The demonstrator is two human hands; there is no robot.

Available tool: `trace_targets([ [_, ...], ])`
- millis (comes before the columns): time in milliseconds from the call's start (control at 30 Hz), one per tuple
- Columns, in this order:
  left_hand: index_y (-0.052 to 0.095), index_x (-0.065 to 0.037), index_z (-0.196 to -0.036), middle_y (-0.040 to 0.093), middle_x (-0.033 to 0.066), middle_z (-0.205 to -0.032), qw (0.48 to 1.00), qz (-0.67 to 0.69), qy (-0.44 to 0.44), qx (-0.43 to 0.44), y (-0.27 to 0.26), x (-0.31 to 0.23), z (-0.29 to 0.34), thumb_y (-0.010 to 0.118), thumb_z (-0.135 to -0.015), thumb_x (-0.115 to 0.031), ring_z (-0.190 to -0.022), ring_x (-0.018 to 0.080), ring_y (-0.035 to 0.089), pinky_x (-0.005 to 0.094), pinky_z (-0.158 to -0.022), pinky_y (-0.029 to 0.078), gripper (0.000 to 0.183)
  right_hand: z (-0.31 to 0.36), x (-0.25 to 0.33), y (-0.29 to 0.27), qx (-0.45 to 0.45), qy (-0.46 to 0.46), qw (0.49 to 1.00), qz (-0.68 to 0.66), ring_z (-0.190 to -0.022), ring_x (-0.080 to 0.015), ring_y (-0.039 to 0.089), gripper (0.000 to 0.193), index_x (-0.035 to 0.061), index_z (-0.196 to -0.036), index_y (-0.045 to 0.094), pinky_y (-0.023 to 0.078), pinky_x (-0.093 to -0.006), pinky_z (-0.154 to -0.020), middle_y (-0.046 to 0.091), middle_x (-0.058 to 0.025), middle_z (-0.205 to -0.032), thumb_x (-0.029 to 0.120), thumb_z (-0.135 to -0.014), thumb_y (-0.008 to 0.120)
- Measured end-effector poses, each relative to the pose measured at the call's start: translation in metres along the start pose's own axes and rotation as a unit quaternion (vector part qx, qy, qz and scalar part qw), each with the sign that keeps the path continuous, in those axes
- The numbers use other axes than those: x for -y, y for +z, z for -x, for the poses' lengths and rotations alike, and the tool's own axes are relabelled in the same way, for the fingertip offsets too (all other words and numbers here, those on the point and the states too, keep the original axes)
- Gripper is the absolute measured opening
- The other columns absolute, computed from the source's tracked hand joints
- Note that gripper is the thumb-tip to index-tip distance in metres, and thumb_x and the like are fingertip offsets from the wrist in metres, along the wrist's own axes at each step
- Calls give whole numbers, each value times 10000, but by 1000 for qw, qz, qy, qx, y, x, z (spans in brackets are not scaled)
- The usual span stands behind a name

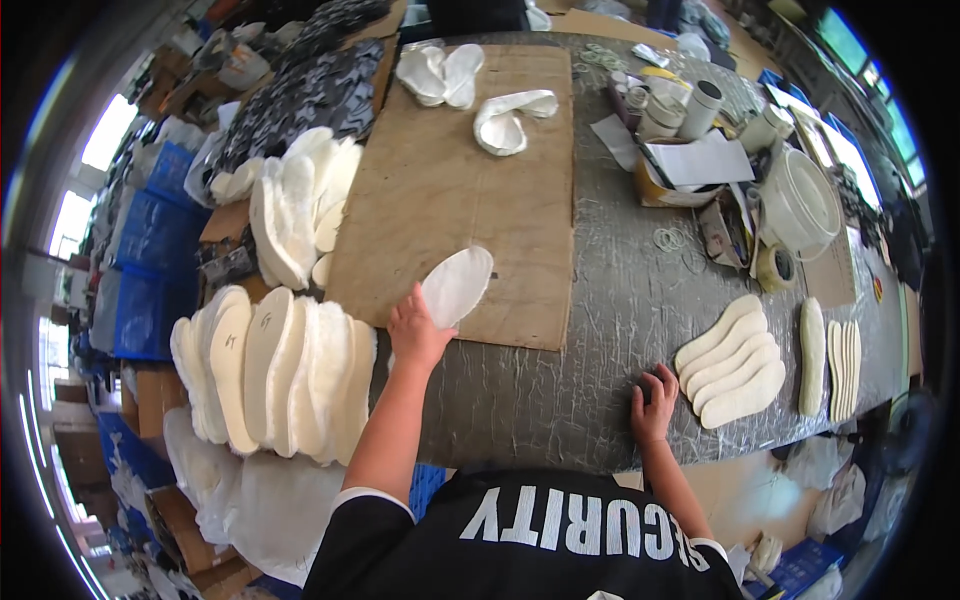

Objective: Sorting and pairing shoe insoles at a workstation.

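My left hand is closed on the lower end of a white insole, over the near part of a brown board. On the dark table, my right hand rests with its fingers apart and a little bent, holding nothing. Just right of it lies a fanned set of cream insoles. A long row of fleecy insoles stands on edge left of my left forearm. Behind that row is another pile of fleecy insoles.
Curled white insoles lie at the board's far end. Farther right are another small stack of insoles, a cardboard box with paper on it, a clear plastic tub and several jars. Blue crates stand at left.
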State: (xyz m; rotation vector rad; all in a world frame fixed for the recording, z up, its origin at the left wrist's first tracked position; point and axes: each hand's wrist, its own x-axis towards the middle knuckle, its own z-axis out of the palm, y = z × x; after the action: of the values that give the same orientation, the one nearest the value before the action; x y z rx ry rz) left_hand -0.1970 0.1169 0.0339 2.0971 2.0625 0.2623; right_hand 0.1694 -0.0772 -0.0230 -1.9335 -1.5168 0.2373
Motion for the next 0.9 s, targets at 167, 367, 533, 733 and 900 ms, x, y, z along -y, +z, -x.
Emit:
trace_targets([
  [167, 303, -47, -1385, 494, 189, -1212, 996, 81, 15, 25, -4, -3, 5, 785, -658, -234, -1187, 383, 459, 463, -984, 399, 893, 2, 4, -5, -13, -10, 1000, -5, -1171, -390, 455, 327, 75, -1048, 580, 373, -477, -988, 487, -184, -1263, 90, -739, 687],
  [367, 335, 4, -1362, 467, 259, -1284, 957, 226, 83, 162, 5, -15, 41, 761, -675, -142, -1161, 388, 503, 413, -990, 422, 821, 5, 37, 3, 18, 51, 986, -159, -1031, -306, 567, 297, 62, -1067, 585, 465, -389, -861, 527, -158, -1207, 102, -786, 672],
  [533, 368, -50, -1384, 543, 87, -1105, 812, 442, 76, 373, 17, -56, 91, 661, -761, 29, -920, 130, 580, 269, -798, 478, 693, -6, 64, 12, 54, 321, 854, -405, -793, -155, 622, 307, 18, -1177, 537, 512, -290, -669, 591, -119, -1088, 142, -903, 597],
  [733, 416, -108, -1396, 539, 60, -1140, 727, 409, 205, 512, 8, -95, 85, 635, -774, 29, -978, 140, 529, 282, -868, 437, 673, -24, 40, 13, 90, 392, 816, -415, -760, -146, 615, 382, 13, -1175, 556, 508, -292, -674, 642, -87, -925, 207, -863, 658],
  [900, 383, -126, -1423, 550, 45, -1079, 775, 334, 145, 517, 20, -92, 59, 591, -837, -16, -829, 116, 554, 280, -782, 473, 631, -26, 40, -25, 106, 346, 908, -210, -812, -220, 653, 272, 76, -995, 677, 505, -345, -725, 682, -110, -880, 260, -795, 675],
])
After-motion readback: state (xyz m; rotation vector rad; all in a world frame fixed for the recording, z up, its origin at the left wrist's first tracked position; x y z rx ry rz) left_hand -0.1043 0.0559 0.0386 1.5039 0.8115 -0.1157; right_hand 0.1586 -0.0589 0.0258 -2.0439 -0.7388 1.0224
